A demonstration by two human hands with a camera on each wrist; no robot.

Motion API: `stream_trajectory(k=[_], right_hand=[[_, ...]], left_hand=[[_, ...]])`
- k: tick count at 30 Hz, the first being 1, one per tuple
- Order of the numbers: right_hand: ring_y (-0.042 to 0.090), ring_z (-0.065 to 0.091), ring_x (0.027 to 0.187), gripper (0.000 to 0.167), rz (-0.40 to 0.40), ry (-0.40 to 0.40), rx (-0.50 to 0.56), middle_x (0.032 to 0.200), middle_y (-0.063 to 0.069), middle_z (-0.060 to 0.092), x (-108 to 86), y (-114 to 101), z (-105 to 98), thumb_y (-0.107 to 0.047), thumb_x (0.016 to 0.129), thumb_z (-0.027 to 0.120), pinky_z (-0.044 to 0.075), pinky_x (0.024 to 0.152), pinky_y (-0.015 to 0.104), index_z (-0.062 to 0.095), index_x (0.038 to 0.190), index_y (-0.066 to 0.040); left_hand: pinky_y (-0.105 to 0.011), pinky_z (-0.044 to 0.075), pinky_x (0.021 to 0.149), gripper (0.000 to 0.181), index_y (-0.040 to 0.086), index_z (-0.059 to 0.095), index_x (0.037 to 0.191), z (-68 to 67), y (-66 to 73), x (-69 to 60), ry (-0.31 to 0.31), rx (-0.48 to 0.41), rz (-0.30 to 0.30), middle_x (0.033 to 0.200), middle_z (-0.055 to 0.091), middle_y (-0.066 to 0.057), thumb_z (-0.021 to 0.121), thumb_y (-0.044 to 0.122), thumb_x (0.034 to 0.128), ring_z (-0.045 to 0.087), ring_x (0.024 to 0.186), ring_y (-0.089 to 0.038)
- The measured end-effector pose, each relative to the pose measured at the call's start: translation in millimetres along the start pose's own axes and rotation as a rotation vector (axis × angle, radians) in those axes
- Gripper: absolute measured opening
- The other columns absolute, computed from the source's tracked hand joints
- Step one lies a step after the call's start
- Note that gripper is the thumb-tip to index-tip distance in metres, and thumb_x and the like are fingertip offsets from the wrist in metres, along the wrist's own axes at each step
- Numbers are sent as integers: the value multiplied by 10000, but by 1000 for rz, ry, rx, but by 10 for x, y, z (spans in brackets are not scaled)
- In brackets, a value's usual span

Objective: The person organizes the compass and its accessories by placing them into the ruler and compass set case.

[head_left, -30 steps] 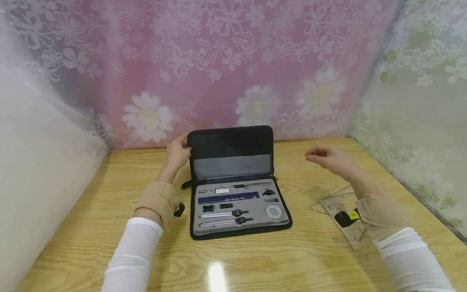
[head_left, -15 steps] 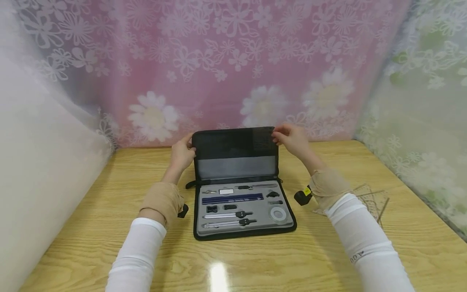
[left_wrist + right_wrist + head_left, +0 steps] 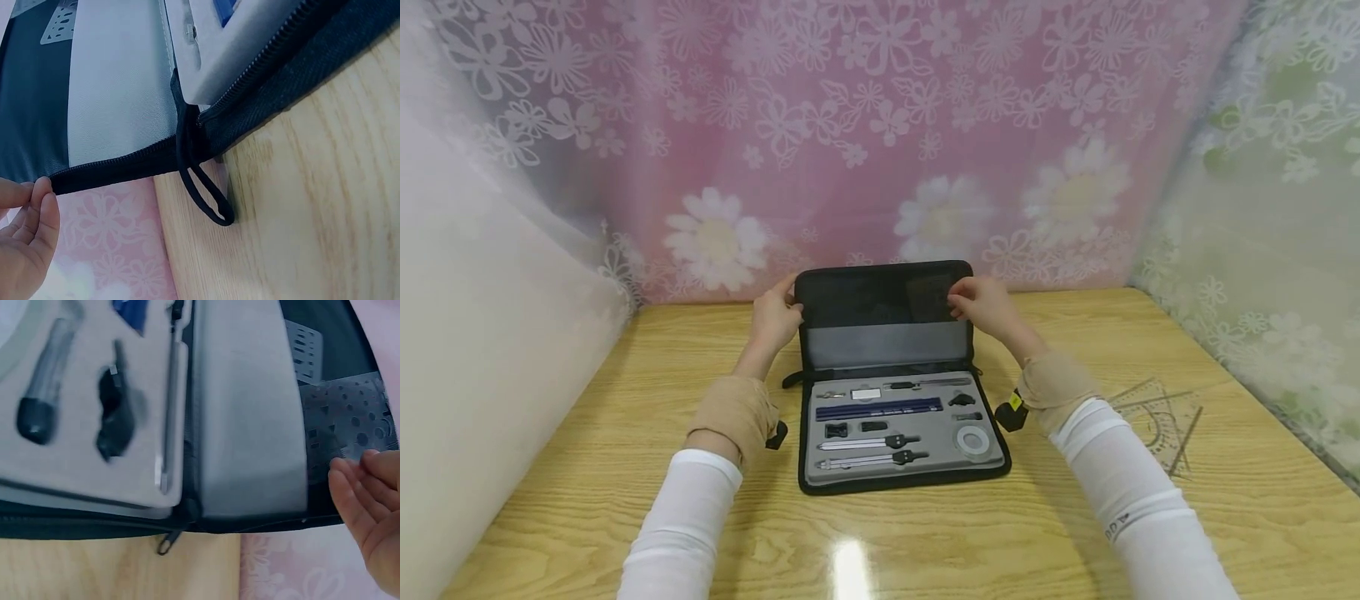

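The left grip (image 3: 773,319) pinches the lid's (image 3: 857,296) edge; the right grip (image 3: 988,307) pinches a stencil (image 3: 353,412) — one end at the pocket (image 3: 887,346) just below that grip. The open case (image 3: 917,481) lies between and below both.

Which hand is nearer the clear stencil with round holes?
Right. The right hand pinches the clear stencil; the left hand holds the left edge of the case lid, across from it.

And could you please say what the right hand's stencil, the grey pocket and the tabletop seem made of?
Stencil: probably glossy clear plastic; the dark lid shows through.
Grey pocket: perhaps imitation leather; faintly grained surface.
Tabletop: wood or wood-look laminate with a sheen; grain and a bright reflection show.
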State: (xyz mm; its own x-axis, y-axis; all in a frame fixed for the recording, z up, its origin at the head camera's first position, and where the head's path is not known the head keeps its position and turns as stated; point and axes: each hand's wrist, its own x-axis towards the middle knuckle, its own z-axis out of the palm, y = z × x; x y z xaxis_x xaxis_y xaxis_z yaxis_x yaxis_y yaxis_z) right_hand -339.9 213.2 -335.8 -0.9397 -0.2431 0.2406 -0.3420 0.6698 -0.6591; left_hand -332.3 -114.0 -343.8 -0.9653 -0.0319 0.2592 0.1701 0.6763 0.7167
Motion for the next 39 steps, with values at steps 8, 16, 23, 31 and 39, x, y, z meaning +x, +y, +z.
stream_trajectory(k=[8, 16, 23, 31, 39], right_hand=[[249, 596, 748, 220, 0, 16, -248, 926, 150, 664, -21, 23, 104, -162, 929, 560, 480, 667, 391, 667, 1014, 11], [284, 619, 769, 220, -30, 21, -418, 919, 167, 663, -28, -20, 117, -149, 936, 538, 487, 682, 421, 658, 999, 25], [223, 543, 609, 227, -23, 30, -587, 697, 94, 578, -115, -42, 119, -211, 929, 557, 437, 553, 364, 604, 817, -19], [269, 597, 722, 195, -73, 52, -534, 830, 140, 631, -470, 110, 1, -177, 892, 606, 478, 634, 410, 645, 900, 14], [261, 587, 728, 226, -8, 20, -482, 882, 150, 628, -1000, 385, -380, -183, 913, 573, 467, 620, 421, 635, 972, 25]], left_hand=[[-358, 484, 652, 552, 128, 411, 1408, 3, 2, 1, -1, -5, -6, 994, 612, -179, 530, 4, 883, 600, 798, -294], [-367, 488, 667, 551, 122, 400, 1413, -16, 20, 8, -8, -6, -6, 1008, 607, -186, 528, 6, 889, 597, 809, -302], [-355, 484, 662, 555, 129, 396, 1416, -17, 22, -6, -15, -11, -13, 1014, 614, -189, 526, 6, 890, 610, 793, -292], [-342, 481, 648, 558, 125, 388, 1422, 5, -2, -12, -18, -11, -10, 1016, 613, -194, 522, 6, 894, 611, 776, -287], [-336, 464, 628, 551, 118, 383, 1423, -5, -8, -7, -10, -17, 8, 998, 610, -198, 511, 5, 898, 614, 752, -280]])
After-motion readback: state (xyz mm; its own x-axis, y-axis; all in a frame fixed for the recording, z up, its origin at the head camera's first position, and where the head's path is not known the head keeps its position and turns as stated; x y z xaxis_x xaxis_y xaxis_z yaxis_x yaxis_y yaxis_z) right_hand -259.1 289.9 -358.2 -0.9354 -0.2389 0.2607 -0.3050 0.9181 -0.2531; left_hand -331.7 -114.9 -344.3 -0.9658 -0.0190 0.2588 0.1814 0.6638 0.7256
